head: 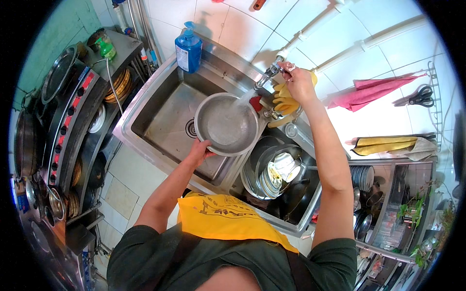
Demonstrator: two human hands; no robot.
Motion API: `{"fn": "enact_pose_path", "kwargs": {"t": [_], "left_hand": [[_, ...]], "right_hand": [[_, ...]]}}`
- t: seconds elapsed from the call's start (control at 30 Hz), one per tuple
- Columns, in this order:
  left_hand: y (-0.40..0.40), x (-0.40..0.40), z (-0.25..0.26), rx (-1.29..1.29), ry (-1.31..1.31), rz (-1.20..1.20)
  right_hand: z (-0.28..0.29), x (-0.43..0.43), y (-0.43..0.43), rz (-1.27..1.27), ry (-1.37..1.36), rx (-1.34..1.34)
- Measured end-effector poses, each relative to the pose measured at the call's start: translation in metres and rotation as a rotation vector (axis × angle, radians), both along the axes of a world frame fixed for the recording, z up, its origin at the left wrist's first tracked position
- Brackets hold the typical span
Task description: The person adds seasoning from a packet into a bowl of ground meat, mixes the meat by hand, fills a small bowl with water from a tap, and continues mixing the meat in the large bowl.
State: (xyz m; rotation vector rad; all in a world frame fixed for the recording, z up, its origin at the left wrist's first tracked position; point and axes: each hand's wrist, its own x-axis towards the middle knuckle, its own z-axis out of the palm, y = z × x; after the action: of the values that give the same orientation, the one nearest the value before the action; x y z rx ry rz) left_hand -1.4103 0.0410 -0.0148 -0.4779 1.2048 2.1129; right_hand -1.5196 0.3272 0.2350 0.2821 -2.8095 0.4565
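Note:
My left hand (pixel 201 152) grips the near rim of a round metal basin (pixel 240 143), which is over the divider between the two sink bowls. Water (pixel 245 98) streams from the metal tap (pixel 267 75) into the basin, where some water lies. At the wall, my right hand (pixel 299 83) has its fingers closed around the tap's handle. The left sink bowl (pixel 160 120) shows its bare floor and a drain (pixel 190 128). In the right bowl, a stack of plates and bowls (pixel 271 178) sits inside larger pans (pixel 249 182).
A blue pump bottle (pixel 188 51) stands at the sink's back left corner. Yellow rubber gloves (pixel 284 100) hang behind the tap. Pink cloth (pixel 375 91), scissors (pixel 418 97) and a yellow cloth (pixel 386 145) hang at right. A stove (pixel 72 120) is on the left, a dish rack (pixel 386 203) on the right.

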Motion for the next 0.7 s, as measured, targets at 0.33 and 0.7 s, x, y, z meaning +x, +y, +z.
{"fn": "enact_pose_path", "kwargs": {"t": [0.33,0.7], "left_hand": [[-0.002,0.001,-0.002,-0.014,0.017,-0.041],[0.000,0.005,0.011,-0.013,0.054,-0.054]], "right_hand": [[0.004,0.001,-0.004,-0.015,-0.029,-0.034],[0.016,0.006,-0.007,-0.033,-0.062,0.005]]}}
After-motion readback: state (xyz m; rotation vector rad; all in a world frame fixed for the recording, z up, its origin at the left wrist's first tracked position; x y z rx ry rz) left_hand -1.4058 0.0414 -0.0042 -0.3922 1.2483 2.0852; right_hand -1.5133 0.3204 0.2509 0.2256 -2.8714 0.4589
